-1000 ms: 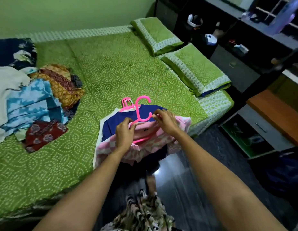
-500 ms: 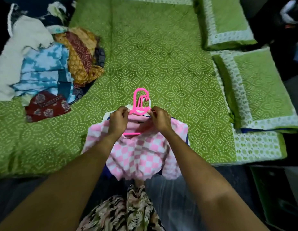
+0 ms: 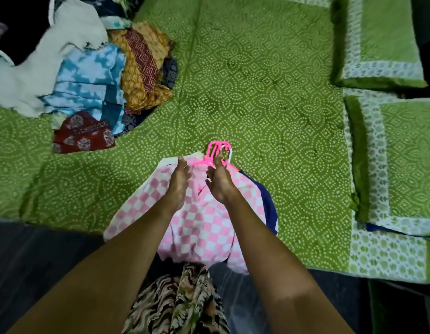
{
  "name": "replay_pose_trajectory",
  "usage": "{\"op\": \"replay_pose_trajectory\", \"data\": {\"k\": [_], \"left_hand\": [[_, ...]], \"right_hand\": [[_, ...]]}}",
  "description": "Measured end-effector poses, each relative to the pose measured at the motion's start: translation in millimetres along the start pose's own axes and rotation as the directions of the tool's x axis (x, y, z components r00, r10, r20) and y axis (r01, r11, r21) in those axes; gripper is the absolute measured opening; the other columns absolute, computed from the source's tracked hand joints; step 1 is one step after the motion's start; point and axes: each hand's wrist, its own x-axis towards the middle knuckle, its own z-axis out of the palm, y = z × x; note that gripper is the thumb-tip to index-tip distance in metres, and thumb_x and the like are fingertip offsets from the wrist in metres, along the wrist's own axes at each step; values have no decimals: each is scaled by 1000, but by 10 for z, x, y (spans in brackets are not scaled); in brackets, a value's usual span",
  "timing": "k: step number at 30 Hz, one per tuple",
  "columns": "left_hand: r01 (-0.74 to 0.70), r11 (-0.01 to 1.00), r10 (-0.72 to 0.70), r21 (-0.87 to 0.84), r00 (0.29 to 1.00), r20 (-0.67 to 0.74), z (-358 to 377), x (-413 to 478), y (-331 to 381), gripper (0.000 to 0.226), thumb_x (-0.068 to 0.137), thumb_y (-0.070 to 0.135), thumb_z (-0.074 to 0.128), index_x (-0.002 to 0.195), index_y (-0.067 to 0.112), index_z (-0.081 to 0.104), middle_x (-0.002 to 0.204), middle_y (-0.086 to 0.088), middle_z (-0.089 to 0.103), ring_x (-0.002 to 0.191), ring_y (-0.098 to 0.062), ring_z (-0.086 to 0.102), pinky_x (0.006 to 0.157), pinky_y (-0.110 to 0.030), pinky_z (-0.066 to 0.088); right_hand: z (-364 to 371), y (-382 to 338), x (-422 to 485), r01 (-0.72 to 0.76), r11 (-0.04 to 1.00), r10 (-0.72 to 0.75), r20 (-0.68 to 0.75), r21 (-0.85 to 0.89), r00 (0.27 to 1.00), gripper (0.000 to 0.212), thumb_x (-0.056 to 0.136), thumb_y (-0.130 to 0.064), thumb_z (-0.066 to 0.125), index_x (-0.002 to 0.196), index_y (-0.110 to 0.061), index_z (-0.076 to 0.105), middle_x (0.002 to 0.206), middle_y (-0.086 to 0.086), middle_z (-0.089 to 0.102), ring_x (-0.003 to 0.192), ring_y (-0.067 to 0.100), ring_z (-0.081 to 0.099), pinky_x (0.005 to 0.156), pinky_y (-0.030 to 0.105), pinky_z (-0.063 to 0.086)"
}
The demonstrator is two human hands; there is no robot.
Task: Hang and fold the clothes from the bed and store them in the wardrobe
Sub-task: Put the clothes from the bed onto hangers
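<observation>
The pink checked garment (image 3: 199,225) is lying directly under both hands at the near edge of the bed (image 3: 257,92). Its lower part is hanging off that edge toward the wrists. The pink hanger (image 3: 217,150) is sitting in its neck, with the hook sticking out just beyond the fingertips.

The left hand (image 3: 180,182) is hovering palm-inward over the collar. Its fingers are lying fairly straight and it is gripping nothing, the tips just touching the cloth. The right hand (image 3: 220,184) is facing it close by, also loosely spread. Its longest fingertips are reaching the hanger's neck, and no closed pinch is showing.

A navy garment (image 3: 267,206) is peeking out from beneath the checked one on the outer side of the right hand. The green dotted spread is covering the bed all round the hands.

Well away beyond and to the outside of the left hand, a heap of clothes is lying on the bed. It holds a white cloth (image 3: 52,56), a blue tie-dye piece (image 3: 88,80), a mustard and maroon print (image 3: 141,63) and a dark red floral piece (image 3: 84,133). The floral piece is lying nearest the hands.

Far to the outside of the right hand, two green pillows (image 3: 382,39) (image 3: 406,153) are lying side by side. Below the forearms, the person's patterned dress (image 3: 178,302) is showing above the dark floor (image 3: 40,261).
</observation>
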Motion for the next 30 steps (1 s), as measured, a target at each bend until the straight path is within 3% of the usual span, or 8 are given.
{"op": "replay_pose_trajectory", "data": {"k": [3, 8, 15, 17, 19, 21, 23, 30], "left_hand": [[0, 998, -3, -56, 999, -37, -178, 6, 135, 56, 100, 46, 21, 143, 12, 33, 148, -8, 36, 133, -24, 38, 108, -33, 24], [-68, 978, 50, -198, 995, -90, -650, -71, 435, 58, 98, 50, 21, 142, 15, 36, 145, -10, 38, 131, -26, 39, 109, -36, 25], [-245, 921, 182, -302, 958, -223, -1837, -358, 972, 55, 95, 55, 25, 132, 21, 47, 130, -8, 49, 117, -23, 50, 104, -39, 29], [-310, 894, 231, -324, 938, -259, -2338, -448, 1184, 53, 96, 53, 26, 131, 19, 48, 118, -5, 52, 102, -19, 53, 95, -36, 34], [-351, 872, 257, -342, 921, -293, -2837, -572, 1423, 55, 98, 49, 25, 138, 15, 40, 114, -4, 53, 99, -18, 52, 84, -30, 40], [-408, 852, 311, -328, 899, -308, -3412, -664, 1642, 55, 98, 48, 24, 140, 15, 36, 125, -7, 52, 108, -21, 52, 89, -32, 39], [-443, 841, 338, -311, 878, -338, -3893, -724, 1836, 54, 99, 48, 22, 141, 17, 36, 138, -11, 45, 121, -24, 46, 102, -36, 31], [-577, 769, 438, -273, 788, -433, -5423, -889, 2334, 57, 98, 52, 22, 144, 21, 33, 139, -10, 45, 127, -26, 43, 104, -38, 28]], "right_hand": [[256, -42, -69, 3, 999, -1, 52, -36, 999, 56, 99, -50, 25, 143, -17, 34, 123, 0, 42, 127, 13, 39, 108, 30, 27], [822, -117, -220, 62, 990, -46, 119, -130, 992, 60, 98, -51, 24, 148, -16, 25, 153, 5, 28, 137, 20, 32, 109, 33, 27], [2192, -109, -650, 185, 961, -124, 275, -206, 953, 65, 97, -55, 21, 150, -17, 20, 155, 9, 22, 140, 27, 27, 112, 42, 24], [2730, -45, -809, 240, 948, -160, 340, -209, 927, 63, 98, -54, 21, 148, -16, 26, 149, 9, 34, 133, 27, 38, 104, 37, 34], [3268, 8, -976, 280, 938, -187, 383, -204, 905, 56, 100, -49, 20, 138, -13, 39, 125, 7, 54, 108, 24, 56, 84, 28, 46], [3875, 106, -1124, 308, 931, -208, 410, -195, 888, 55, 99, -51, 22, 137, -14, 40, 128, 11, 52, 118, 32, 53, 95, 39, 46], [4384, 174, -1212, 320, 928, -209, 443, -192, 872, 61, 98, -53, 21, 144, -15, 32, 144, 13, 39, 134, 35, 36, 110, 47, 29], [6008, 460, -1446, 392, 897, -219, 566, -204, 795, 63, 98, -53, 22, 148, -16, 22, 150, 13, 32, 136, 31, 34, 110, 47, 29]]}}
